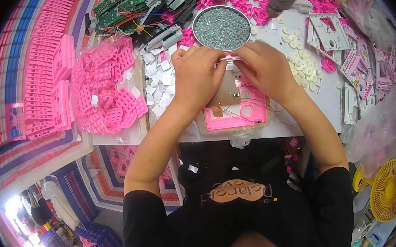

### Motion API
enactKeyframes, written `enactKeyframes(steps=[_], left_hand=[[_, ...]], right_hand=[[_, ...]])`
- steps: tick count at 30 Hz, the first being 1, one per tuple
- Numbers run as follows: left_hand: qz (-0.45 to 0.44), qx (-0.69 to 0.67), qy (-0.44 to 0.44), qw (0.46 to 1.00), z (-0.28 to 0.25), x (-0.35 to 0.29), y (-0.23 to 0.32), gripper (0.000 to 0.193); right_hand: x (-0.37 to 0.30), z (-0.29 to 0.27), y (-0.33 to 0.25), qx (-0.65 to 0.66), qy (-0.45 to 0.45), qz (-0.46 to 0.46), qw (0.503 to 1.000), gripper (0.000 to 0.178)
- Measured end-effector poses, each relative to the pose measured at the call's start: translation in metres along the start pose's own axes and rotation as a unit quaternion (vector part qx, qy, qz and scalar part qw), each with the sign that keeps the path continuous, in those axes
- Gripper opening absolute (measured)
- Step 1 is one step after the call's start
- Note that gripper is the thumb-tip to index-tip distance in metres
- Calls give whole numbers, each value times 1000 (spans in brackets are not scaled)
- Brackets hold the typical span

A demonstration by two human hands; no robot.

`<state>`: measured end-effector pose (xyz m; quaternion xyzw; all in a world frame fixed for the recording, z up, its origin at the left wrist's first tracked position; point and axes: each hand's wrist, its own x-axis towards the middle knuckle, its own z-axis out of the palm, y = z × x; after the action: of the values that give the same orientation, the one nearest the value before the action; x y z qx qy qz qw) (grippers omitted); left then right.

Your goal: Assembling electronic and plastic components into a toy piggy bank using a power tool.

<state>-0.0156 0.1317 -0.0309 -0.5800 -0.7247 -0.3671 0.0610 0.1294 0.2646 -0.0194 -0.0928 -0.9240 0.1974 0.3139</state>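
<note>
The pink rectangular plastic casing [237, 109] with a metal plate inside lies on the white surface [324, 95], directly under both hands. The left hand [195, 73] is curled, its fingers pressed together and pinching a small pink plastic part [231, 58] at the casing's far edge. The right hand [267, 70] meets it from 3 o'clock and pinches the same part. Beyond them, at 12 o'clock, stands a round metal dish of small silver screws [222, 28]. At 9 o'clock lies a clear bag of pink plastic grids [106, 86].

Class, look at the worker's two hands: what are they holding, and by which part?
Both the left hand and right hand pinch the top edge of the flat pink plastic casing lying on the white table; the exact finger grip is hidden.
</note>
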Motion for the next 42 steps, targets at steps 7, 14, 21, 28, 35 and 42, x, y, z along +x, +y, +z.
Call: enactKeyframes(steps=[7, 14, 21, 28, 35, 42], left_hand=[[-64, -118, 19, 991, 6, -7, -11, 12], [-17, -57, -50, 997, 1, -4, -4, 9], [108, -6, -192, 976, -6, 16, -4, 7], [222, 127, -345, 903, 4, 45, 13, 6], [241, 163, -389, 874, 5, 56, 37, 11], [29, 50, -398, 915, 16, 53, 4, 14]], right_hand=[[-8, -3, -7, -90, -29, -31, 995, 15], [-2, -15, -20, -31, -315, 30, 948, 8], [-36, -14, -23, 13, -158, 28, 987, 10], [-41, -12, -26, 11, -124, 42, 991, 13], [-48, -9, -26, 1, -121, 71, 990, 13], [-32, -18, -30, -38, -141, 73, 987, 10]])
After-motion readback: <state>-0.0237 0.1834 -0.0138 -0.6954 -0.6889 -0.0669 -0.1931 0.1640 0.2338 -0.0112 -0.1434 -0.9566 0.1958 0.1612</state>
